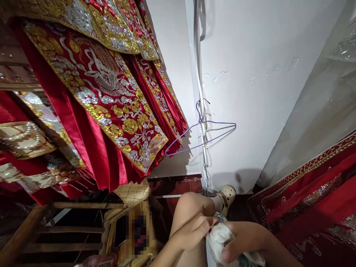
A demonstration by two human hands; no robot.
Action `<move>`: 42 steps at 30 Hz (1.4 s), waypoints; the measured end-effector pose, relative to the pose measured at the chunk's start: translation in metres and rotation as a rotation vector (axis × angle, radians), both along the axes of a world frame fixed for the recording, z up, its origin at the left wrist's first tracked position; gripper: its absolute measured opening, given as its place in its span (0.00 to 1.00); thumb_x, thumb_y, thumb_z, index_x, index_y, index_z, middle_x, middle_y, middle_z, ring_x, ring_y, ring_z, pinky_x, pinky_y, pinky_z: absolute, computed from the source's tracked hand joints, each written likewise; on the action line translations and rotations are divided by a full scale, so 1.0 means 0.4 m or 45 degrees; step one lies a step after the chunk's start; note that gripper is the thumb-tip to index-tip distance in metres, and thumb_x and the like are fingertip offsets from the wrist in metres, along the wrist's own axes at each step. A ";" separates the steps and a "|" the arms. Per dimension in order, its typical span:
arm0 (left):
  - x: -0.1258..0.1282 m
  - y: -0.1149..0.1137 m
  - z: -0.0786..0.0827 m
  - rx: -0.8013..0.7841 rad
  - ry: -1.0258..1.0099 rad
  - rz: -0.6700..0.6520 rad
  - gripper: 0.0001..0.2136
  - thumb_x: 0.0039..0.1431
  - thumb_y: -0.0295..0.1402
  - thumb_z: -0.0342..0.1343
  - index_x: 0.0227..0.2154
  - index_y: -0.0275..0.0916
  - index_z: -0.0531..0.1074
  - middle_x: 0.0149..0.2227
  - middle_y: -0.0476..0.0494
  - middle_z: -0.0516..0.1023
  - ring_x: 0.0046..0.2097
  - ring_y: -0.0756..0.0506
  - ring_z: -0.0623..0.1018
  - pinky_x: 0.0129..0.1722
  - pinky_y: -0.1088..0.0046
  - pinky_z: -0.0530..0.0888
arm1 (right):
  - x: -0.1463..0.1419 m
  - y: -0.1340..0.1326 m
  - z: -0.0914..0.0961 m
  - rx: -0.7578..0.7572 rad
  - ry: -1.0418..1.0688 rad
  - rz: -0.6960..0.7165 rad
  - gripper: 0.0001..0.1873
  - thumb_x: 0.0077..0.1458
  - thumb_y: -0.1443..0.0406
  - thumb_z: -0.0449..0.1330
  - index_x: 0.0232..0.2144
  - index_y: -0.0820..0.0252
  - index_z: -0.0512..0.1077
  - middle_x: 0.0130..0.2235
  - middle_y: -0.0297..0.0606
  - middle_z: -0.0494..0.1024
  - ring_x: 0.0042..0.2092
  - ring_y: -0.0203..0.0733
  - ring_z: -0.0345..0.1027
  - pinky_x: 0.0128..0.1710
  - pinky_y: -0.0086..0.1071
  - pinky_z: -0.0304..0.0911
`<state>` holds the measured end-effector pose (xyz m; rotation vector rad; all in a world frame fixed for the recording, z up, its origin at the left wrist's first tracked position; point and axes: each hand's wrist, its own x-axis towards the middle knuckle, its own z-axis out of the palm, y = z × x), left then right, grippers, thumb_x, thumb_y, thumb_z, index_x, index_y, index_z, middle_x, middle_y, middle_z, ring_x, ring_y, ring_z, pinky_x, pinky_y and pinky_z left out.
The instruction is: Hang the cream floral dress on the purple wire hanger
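The cloth, a crumpled pale bundle with a faint print, sits at the bottom edge of the view, just right of centre, held between both hands above the person's bare knee. Its long axis runs from about 10 o'clock to 4 o'clock. The narrow upper end points towards the left fingertips, and the bulkier lower end trails off under the right palm.

The left hand, at 9 o'clock from the cloth, has its thumb and fingers pressed together, pinching the cloth's upper edge. The right hand, at 3 o'clock, is curled round the bundle, with the thumb pressed flat across its front. The rest of its fingers are hidden behind the fabric.

At 12 o'clock from the cloth, just past the knee, a cream clog-style shoe rests near the foot of the white wall. Higher up at 12 o'clock, a purple wire hanger hangs in the wall corner, hook uppermost, its bar slanting from 8 o'clock to 2 o'clock.

At 10 o'clock, well apart from the hands, red robes thick with gold and silver embroidery hang in overlapping layers. A gold quilted bag lies beneath their hems, and a wooden frame stands at 9 o'clock. At 2 o'clock, more red fabric with gold trim spreads along the right side.
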<state>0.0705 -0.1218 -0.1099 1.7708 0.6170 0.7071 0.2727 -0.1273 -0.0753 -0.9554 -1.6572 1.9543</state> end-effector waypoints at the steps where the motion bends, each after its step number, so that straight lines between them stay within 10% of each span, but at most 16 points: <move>1: -0.011 -0.003 -0.006 0.051 0.006 0.006 0.34 0.65 0.63 0.40 0.28 0.40 0.79 0.24 0.42 0.74 0.28 0.43 0.74 0.33 0.68 0.73 | 0.014 0.013 0.020 -0.032 -0.007 0.119 0.16 0.41 0.53 0.71 0.22 0.59 0.76 0.22 0.33 0.71 0.25 0.38 0.60 0.26 0.31 0.60; 4: -0.047 0.004 -0.001 0.328 0.040 0.046 0.23 0.64 0.55 0.54 0.25 0.42 0.78 0.24 0.43 0.76 0.30 0.42 0.77 0.40 0.65 0.75 | 0.057 0.061 0.094 0.049 -0.132 0.413 0.14 0.52 0.57 0.64 0.22 0.59 0.73 0.24 0.31 0.68 0.27 0.35 0.56 0.28 0.30 0.55; 9: -0.124 0.076 0.051 0.666 0.678 0.080 0.08 0.55 0.43 0.66 0.35 0.47 0.80 0.34 0.43 0.82 0.45 0.36 0.81 0.65 0.45 0.62 | 0.085 0.127 0.213 0.607 -0.404 0.273 0.12 0.52 0.65 0.61 0.18 0.58 0.72 0.21 0.31 0.70 0.23 0.35 0.57 0.25 0.30 0.52; 14: -0.203 0.175 0.115 0.698 1.289 0.172 0.08 0.60 0.37 0.61 0.41 0.44 0.80 0.45 0.42 0.85 0.57 0.34 0.78 0.70 0.39 0.49 | 0.111 0.201 0.265 1.103 -0.606 -0.161 0.13 0.51 0.65 0.59 0.36 0.56 0.82 0.33 0.38 0.84 0.33 0.47 0.75 0.34 0.33 0.66; 18: -0.252 0.223 0.167 0.686 1.571 0.541 0.10 0.66 0.31 0.53 0.43 0.42 0.79 0.49 0.36 0.83 0.65 0.32 0.71 0.62 0.46 0.68 | 0.131 0.321 0.220 1.034 -0.617 -0.666 0.37 0.53 0.63 0.57 0.66 0.53 0.65 0.45 0.43 0.83 0.39 0.51 0.78 0.37 0.37 0.71; 22: -0.274 0.229 0.176 0.667 1.516 0.768 0.11 0.68 0.31 0.50 0.47 0.43 0.75 0.51 0.37 0.81 0.66 0.34 0.70 0.52 0.55 0.78 | 0.128 0.436 0.119 1.078 -0.555 -0.712 0.39 0.54 0.63 0.54 0.69 0.55 0.61 0.64 0.47 0.72 0.57 0.57 0.72 0.49 0.41 0.69; 25: -0.266 0.230 0.167 0.702 1.446 0.788 0.09 0.67 0.29 0.49 0.46 0.40 0.73 0.55 0.33 0.78 0.65 0.34 0.71 0.53 0.56 0.77 | 0.146 0.467 0.073 1.060 -0.625 -0.662 0.30 0.52 0.66 0.51 0.57 0.55 0.73 0.49 0.43 0.82 0.42 0.51 0.76 0.39 0.37 0.67; 32: -0.216 0.282 0.192 0.794 1.131 0.855 0.09 0.67 0.29 0.46 0.43 0.37 0.70 0.52 0.30 0.78 0.58 0.34 0.76 0.59 0.52 0.73 | 0.239 0.405 0.129 1.164 -0.631 -0.850 0.07 0.44 0.62 0.53 0.20 0.57 0.68 0.22 0.32 0.67 0.28 0.41 0.61 0.29 0.31 0.52; 42: -0.167 0.359 0.258 0.580 0.270 0.746 0.13 0.67 0.38 0.49 0.48 0.38 0.71 0.43 0.42 0.81 0.47 0.41 0.79 0.51 0.62 0.74 | 0.192 0.332 0.141 0.946 -0.396 -0.792 0.05 0.44 0.63 0.53 0.20 0.57 0.63 0.23 0.30 0.62 0.28 0.37 0.56 0.27 0.30 0.49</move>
